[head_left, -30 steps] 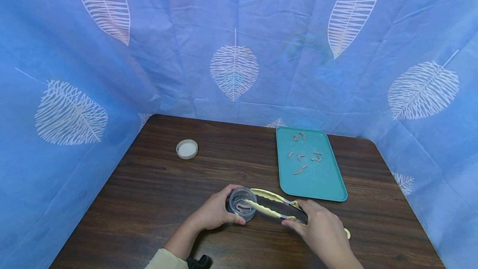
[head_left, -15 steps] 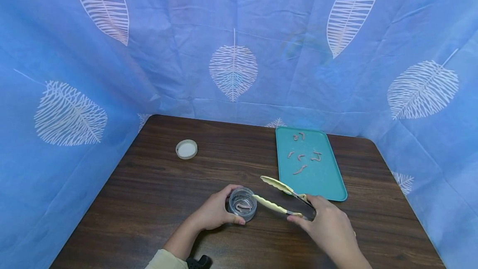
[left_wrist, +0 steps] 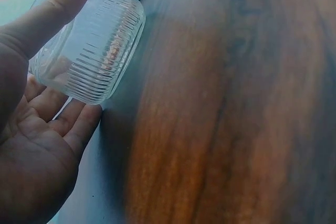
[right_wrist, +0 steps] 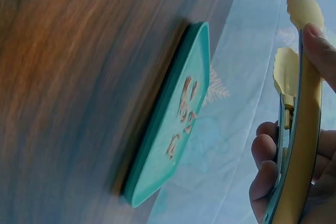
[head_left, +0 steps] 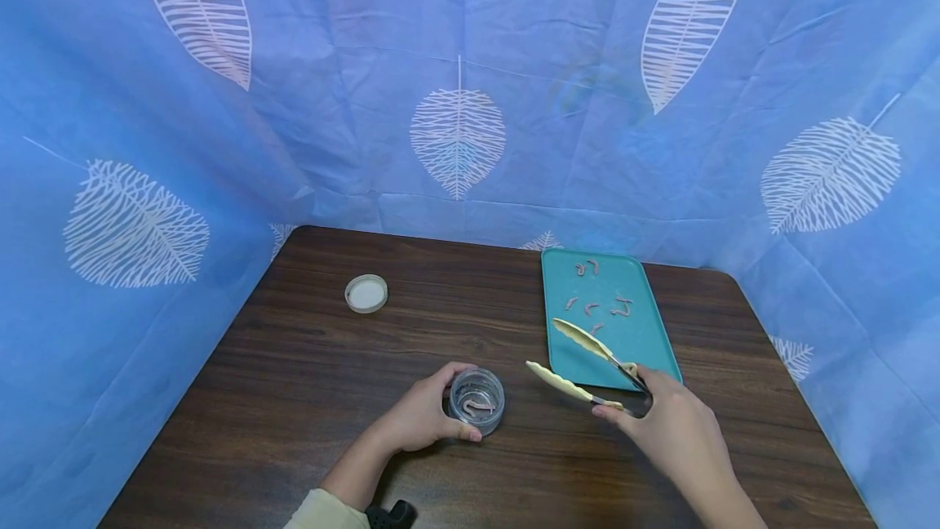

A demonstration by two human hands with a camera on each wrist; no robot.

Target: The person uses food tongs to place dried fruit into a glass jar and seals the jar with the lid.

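My left hand [head_left: 422, 415] grips a small clear ribbed jar [left_wrist: 100, 56], thumb on the near side and fingers round the far side. Inside the jar lies a pinkish worm-like piece [head_left: 479, 406]. In my right hand [head_left: 676, 423] is a pair of pale yellow tongs [right_wrist: 302, 119], held by the handles with the arms spread apart and nothing between the tips. One tong tip overlaps the near part of a teal tray [head_left: 646, 357] in the head view. Several pinkish worm-like pieces [head_left: 591, 310] are scattered on the tray.
A round lid [head_left: 366, 294] with a white inside lies on the dark wooden table [head_left: 294, 382], back left of the jar. Blue cloth [head_left: 455, 6] with white leaf prints hangs behind the table and along both sides.
My right hand has moved the tongs away from the jar, up and right toward the tray, and their arms have spread wider. The left hand and jar have stayed in place.
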